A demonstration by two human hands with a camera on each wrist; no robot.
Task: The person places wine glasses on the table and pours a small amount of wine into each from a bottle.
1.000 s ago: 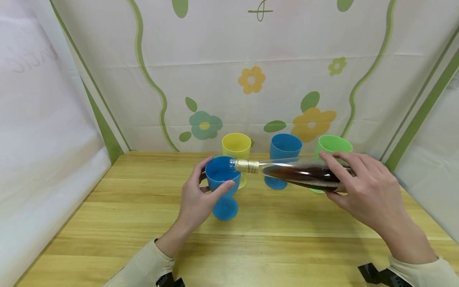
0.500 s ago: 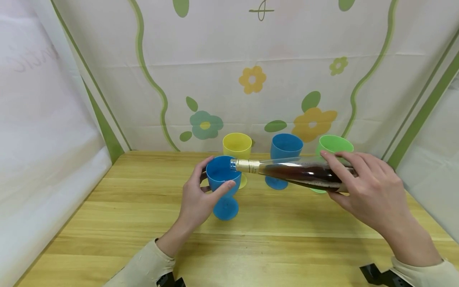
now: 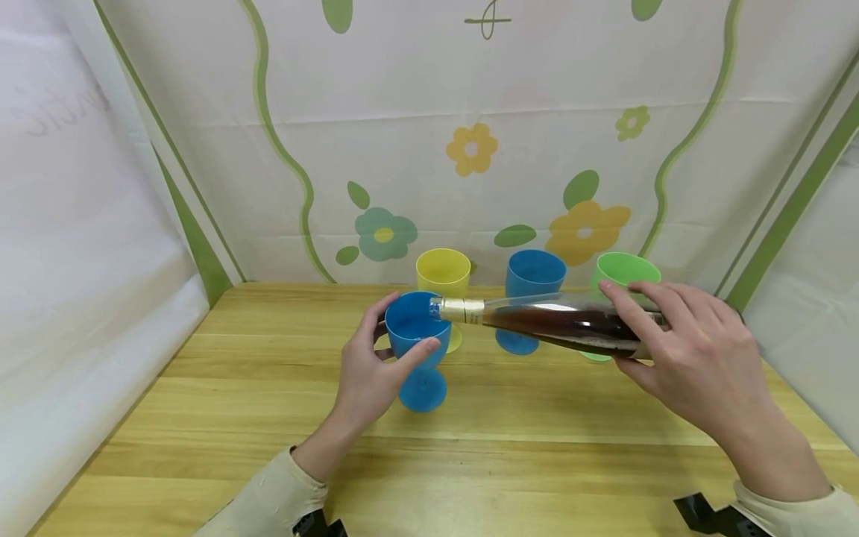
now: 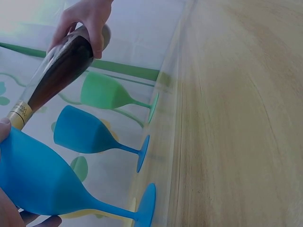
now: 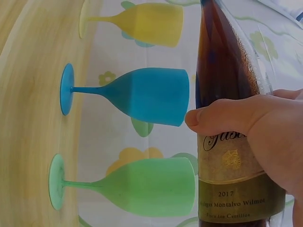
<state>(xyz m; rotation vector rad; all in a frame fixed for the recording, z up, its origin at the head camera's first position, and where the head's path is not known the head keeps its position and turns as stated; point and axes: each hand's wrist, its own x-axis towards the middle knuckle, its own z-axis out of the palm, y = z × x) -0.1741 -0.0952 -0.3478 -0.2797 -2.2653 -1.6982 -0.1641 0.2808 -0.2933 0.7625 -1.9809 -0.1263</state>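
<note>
My left hand (image 3: 365,373) holds a blue goblet (image 3: 403,344) round its bowl, thumb in front and fingers behind. I cannot tell whether the goblet's foot touches the table. My right hand (image 3: 698,350) grips a clear wine bottle (image 3: 564,321) near its base, tipped almost level. Its gold-banded neck points left, with the mouth over the blue goblet's rim. Dark red-brown liquid lies along the bottle's lower side. The right wrist view shows the bottle's label (image 5: 232,161) under my thumb. Whether liquid runs from the mouth cannot be made out.
Along the back of the wooden table (image 3: 470,462) stand a yellow goblet (image 3: 443,272), a second blue goblet (image 3: 535,276) and a green goblet (image 3: 625,270), the last two partly behind the bottle. A white flowered cloth (image 3: 403,149) hangs behind them.
The bottle and right hand have shifted very slightly, and the dark liquid reaches a little closer to the neck. My left hand and its goblet stay nearly still.
</note>
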